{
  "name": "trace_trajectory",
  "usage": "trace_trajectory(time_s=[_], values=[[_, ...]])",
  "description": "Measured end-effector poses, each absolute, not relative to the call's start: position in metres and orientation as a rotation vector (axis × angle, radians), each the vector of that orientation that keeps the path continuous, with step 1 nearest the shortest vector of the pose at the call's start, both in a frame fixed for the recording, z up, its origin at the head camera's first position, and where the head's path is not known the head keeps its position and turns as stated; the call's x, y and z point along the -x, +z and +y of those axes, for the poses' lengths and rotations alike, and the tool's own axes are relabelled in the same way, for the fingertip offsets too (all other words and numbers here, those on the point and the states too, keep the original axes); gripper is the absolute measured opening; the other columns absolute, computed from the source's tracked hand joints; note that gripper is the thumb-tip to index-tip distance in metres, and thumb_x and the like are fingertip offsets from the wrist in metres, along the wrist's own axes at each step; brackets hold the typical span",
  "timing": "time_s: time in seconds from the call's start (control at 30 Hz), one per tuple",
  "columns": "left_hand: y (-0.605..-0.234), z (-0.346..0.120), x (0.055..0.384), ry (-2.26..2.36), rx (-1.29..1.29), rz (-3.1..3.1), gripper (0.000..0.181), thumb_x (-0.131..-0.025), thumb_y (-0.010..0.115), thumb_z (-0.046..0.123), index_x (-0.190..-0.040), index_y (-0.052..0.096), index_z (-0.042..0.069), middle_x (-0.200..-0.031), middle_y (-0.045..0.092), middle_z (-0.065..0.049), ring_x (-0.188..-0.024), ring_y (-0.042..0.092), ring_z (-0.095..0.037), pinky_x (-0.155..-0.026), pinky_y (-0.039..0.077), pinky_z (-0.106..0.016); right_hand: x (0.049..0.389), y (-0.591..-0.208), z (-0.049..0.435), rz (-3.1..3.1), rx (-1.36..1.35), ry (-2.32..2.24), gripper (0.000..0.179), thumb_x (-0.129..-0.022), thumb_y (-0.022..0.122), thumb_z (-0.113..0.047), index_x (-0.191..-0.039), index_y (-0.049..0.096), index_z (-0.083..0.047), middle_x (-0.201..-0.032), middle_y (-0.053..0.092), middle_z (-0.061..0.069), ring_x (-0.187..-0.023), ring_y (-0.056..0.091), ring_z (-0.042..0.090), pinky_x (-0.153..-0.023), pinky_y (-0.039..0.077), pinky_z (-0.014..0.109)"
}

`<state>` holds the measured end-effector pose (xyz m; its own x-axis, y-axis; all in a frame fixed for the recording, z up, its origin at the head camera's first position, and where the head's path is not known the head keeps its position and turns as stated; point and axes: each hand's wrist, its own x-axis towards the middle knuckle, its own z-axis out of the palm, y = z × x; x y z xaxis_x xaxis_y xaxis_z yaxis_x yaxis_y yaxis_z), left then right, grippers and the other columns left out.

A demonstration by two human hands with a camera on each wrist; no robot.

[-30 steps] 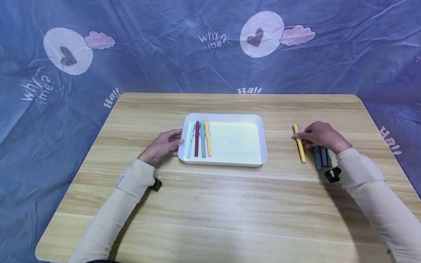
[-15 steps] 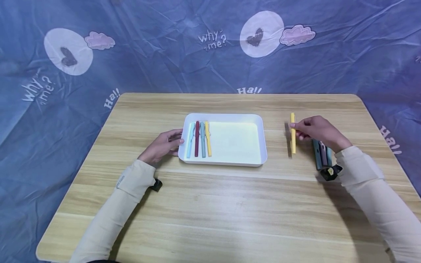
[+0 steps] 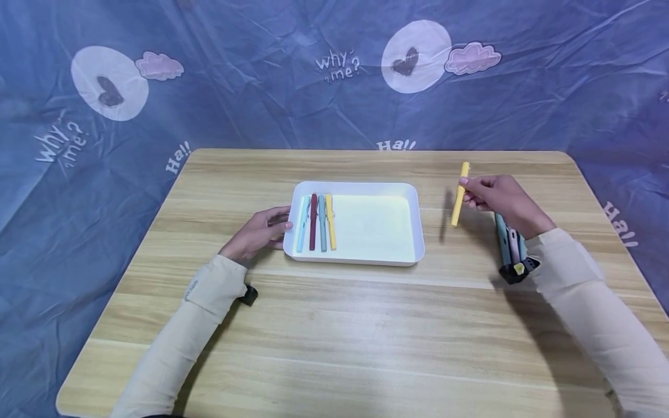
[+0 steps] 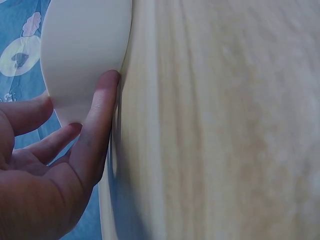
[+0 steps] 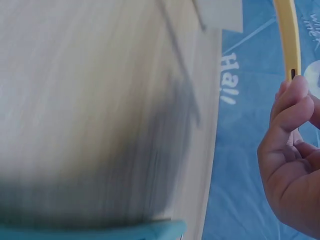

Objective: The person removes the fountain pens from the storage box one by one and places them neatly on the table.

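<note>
My right hand (image 3: pixel 496 195) pinches a yellow pen (image 3: pixel 457 204) between thumb and fingers, above the table to the right of the white tray (image 3: pixel 355 262). In the right wrist view the pen (image 5: pixel 287 37) sticks up past the fingertips. My left hand (image 3: pixel 256 232) rests against the tray's left end, thumb tip at the rim; in the left wrist view its extended fingers touch the outer wall (image 4: pixel 87 55). Inside the tray's left part lie a light blue pen (image 3: pixel 302 223), a dark red pen (image 3: pixel 313 223), a grey-blue pen (image 3: pixel 322 223) and another yellow pen (image 3: pixel 331 223), side by side.
Under my right wrist lie a teal pen (image 3: pixel 503 241) and a greyish purple pen (image 3: pixel 514 244), with another dark pen partly hidden beside them. A wooden table (image 3: pixel 334 337) bears everything. Behind it hangs a blue printed cloth (image 3: pixel 261 87).
My right hand has lifted the yellow pen off the table and moved it away from me and slightly left, its top now leaning right. My left hand and the tray have stayed put.
</note>
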<state>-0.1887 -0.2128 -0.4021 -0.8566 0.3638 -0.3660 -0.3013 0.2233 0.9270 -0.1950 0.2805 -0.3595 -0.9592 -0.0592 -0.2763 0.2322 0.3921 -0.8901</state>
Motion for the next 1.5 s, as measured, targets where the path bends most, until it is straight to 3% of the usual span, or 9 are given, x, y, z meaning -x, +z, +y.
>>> trace_trajectory(time_s=[0.2,0.47,1.07,1.5], values=[[-0.402,-0.213,0.188,1.672,-0.075,1.983,0.054,-0.097,0.055,0.012,-0.146,0.034,0.008,-0.138,0.041,-0.018,-0.112,0.054,-0.036,-0.081,0.057,-0.042,0.196,-0.354,0.271,2.339,-0.121,-1.685,0.054,-0.091,0.058,-0.045,-0.113,0.057,0.004,-0.09,0.063,0.005,-0.078,0.06,0.011,-0.067,0.055,0.022],[-0.402,-0.213,0.189,1.677,-0.067,1.985,0.053,-0.097,0.055,0.012,-0.145,0.036,0.009,-0.137,0.043,-0.016,-0.112,0.055,-0.034,-0.081,0.057,-0.041,0.203,-0.345,0.249,2.365,-0.133,-1.666,0.059,-0.089,0.059,-0.049,-0.112,0.056,0.005,-0.085,0.063,0.002,-0.07,0.058,0.006,-0.065,0.055,0.02],[-0.403,-0.214,0.189,1.681,-0.055,1.986,0.053,-0.097,0.055,0.012,-0.145,0.036,0.009,-0.137,0.043,-0.015,-0.114,0.053,-0.033,-0.08,0.057,-0.042,0.228,-0.327,0.182,2.337,-0.053,-1.614,0.051,-0.089,0.063,-0.044,-0.109,0.061,0.003,-0.078,0.066,0.001,-0.063,0.059,0.006,-0.059,0.054,0.019],[-0.401,-0.213,0.19,1.685,-0.049,1.978,0.053,-0.096,0.055,0.011,-0.146,0.035,0.008,-0.136,0.044,-0.016,-0.111,0.055,-0.033,-0.081,0.057,-0.041,0.239,-0.325,0.142,2.327,0.019,-1.486,0.043,-0.092,0.06,-0.041,-0.101,0.065,0.001,-0.085,0.066,0.009,-0.069,0.061,0.013,-0.065,0.052,0.024]])
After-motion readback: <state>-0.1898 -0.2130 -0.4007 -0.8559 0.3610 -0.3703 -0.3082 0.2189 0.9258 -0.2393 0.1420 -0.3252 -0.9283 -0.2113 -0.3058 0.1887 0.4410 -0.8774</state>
